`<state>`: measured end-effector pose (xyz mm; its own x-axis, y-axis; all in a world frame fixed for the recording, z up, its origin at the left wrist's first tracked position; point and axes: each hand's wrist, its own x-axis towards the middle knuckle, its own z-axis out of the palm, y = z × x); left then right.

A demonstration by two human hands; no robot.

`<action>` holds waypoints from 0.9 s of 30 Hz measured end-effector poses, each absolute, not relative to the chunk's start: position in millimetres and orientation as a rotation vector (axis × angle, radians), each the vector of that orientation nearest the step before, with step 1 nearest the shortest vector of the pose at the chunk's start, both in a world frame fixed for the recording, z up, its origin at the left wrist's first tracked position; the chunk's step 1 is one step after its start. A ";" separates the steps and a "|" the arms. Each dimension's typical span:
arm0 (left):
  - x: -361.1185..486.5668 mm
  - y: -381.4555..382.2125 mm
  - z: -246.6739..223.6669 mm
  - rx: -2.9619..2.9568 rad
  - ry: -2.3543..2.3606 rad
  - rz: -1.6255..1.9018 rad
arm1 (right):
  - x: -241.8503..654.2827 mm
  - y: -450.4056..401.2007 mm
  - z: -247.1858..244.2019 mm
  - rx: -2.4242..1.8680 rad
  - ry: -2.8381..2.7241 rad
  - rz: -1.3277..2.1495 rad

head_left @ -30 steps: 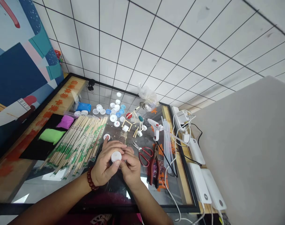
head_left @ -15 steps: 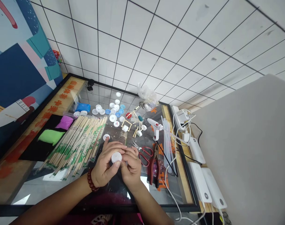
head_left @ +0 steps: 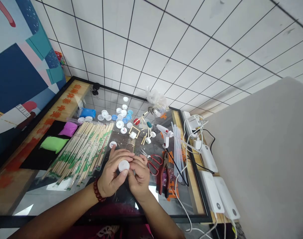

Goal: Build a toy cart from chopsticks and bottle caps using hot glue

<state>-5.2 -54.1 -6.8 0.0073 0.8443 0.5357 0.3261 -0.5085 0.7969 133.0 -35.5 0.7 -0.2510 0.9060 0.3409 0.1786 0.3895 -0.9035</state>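
Between the thumb and fingers of my left hand [head_left: 113, 174] is a white bottle cap [head_left: 123, 165], its flat face turned up toward me. My right hand [head_left: 139, 176] is closed right beside it, its fingers curled and meeting the left fingertips. What the right fingers grip, if anything, is hidden. Just beyond the left fingers lies another white cap [head_left: 113, 144]. Red-handled scissors [head_left: 155, 162] and red-handled pliers [head_left: 164, 176] rest to the right of my hands.
Wrapped chopsticks [head_left: 83, 151] lie at the left beside green [head_left: 54, 143] and purple packets [head_left: 68, 128]. Several loose caps [head_left: 119, 124] and a small stick frame [head_left: 134, 131] are farther back. A glue gun [head_left: 165, 134], glue sticks [head_left: 177, 151] and cables [head_left: 177, 186] occupy the right.
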 end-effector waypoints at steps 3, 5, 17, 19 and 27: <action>-5.8 -53.9 -7.9 1.817 1.204 1.505 | 131.3 -35.3 -10.1 -0.951 -1.413 1.561; -6.6 -53.7 -8.4 1.811 1.185 1.494 | 131.0 -34.5 -15.1 -0.925 -1.238 1.860; -7.1 -53.7 -9.1 1.818 1.126 1.507 | 130.0 -35.8 -8.2 -0.907 -1.297 1.668; -8.1 -53.0 -9.4 1.796 1.082 1.491 | 128.3 -35.6 -15.4 -0.861 -1.070 2.017; -8.8 -53.0 -6.1 1.822 1.112 1.447 | 132.5 -34.8 -3.8 -0.963 -1.489 1.329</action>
